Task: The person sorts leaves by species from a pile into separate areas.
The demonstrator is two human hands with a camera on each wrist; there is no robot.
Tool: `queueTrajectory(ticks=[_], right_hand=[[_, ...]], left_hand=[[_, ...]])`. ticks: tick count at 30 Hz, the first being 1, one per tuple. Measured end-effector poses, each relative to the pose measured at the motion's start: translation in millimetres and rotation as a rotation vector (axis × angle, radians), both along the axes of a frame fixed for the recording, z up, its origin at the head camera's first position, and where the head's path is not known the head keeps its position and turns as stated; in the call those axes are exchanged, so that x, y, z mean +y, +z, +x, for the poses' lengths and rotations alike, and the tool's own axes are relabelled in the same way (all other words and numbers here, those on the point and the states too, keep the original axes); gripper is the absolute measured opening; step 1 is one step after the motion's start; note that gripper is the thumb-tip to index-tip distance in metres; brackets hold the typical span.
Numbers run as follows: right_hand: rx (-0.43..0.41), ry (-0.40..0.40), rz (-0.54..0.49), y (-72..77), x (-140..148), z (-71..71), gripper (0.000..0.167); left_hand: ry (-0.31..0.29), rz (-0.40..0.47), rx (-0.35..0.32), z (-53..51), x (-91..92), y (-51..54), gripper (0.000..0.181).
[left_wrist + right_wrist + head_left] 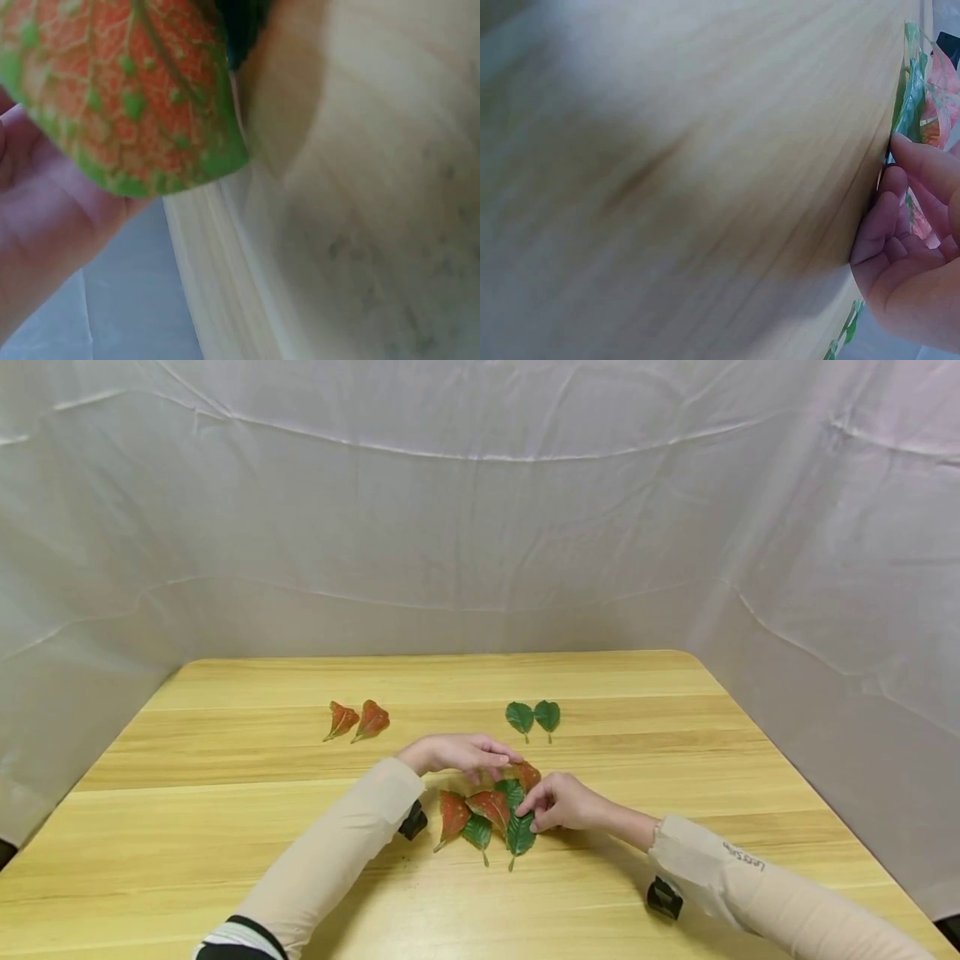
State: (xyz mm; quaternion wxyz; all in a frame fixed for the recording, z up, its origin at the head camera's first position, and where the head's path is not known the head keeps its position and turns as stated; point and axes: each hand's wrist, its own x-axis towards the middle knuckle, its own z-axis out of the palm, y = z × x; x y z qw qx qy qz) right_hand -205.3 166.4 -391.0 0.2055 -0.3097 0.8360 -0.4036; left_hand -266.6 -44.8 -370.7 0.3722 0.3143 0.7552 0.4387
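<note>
The right hand (562, 802) pinches a serrated green leaf (519, 838) by its side, on the near side of the paired green leaves (547, 716); the left hand (461, 753) extends its fingers to a farther red leaf (529, 775), grip undeterminable. Any lift is best kept low and slow, lest the adjoining red leaf (486, 806) drag. The pinched leaf's long axis runs near to far, stem pointing away from that pair.

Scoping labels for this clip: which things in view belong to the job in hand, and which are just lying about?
Job:
left hand, at the leaf pile
right hand, fingers on a green leaf
likely: red pair and green pair farther back, matching leaves

Just around:
wooden table
pale sheeting
black piece by each wrist
</note>
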Motion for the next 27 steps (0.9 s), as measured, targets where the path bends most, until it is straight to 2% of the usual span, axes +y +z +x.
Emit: queueTrajectory(ticks=[3, 8, 12, 16, 18, 22, 27], right_hand=[[-0.004, -0.005, 0.004, 0.2, 0, -0.2, 0.018], [-0.012, -0.005, 0.006, 0.4, 0, -0.4, 0.018], [-0.02, -0.006, 0.008, 0.5, 0, -0.6, 0.018], [-0.035, -0.011, 0.01, 0.7, 0, -0.5, 0.018], [-0.042, -0.012, 0.009, 0.9, -1, -0.2, 0.018], [-0.053, -0.018, 0.005, 0.7, -1, 0.1, 0.018], [-0.048, -0.025, 0.002, 0.1, -1, -0.2, 0.018]], left_hand=[[0.109, 0.059, 0.025, -0.8, 2.9, 1.2, 0.035], [0.341, 0.186, 0.044, -3.4, 6.5, 4.4, 0.033], [0.47, 0.25, 0.077, -4.1, 6.1, 6.8, 0.033], [0.607, 0.281, 0.145, -3.8, 3.4, 8.3, 0.032], [0.672, 0.299, 0.155, -4.1, 1.1, 9.3, 0.032], [0.741, 0.33, 0.146, -5.1, -5.0, 12.9, 0.034], [0.769, 0.336, 0.144, -6.4, -13.3, 17.3, 0.038]])
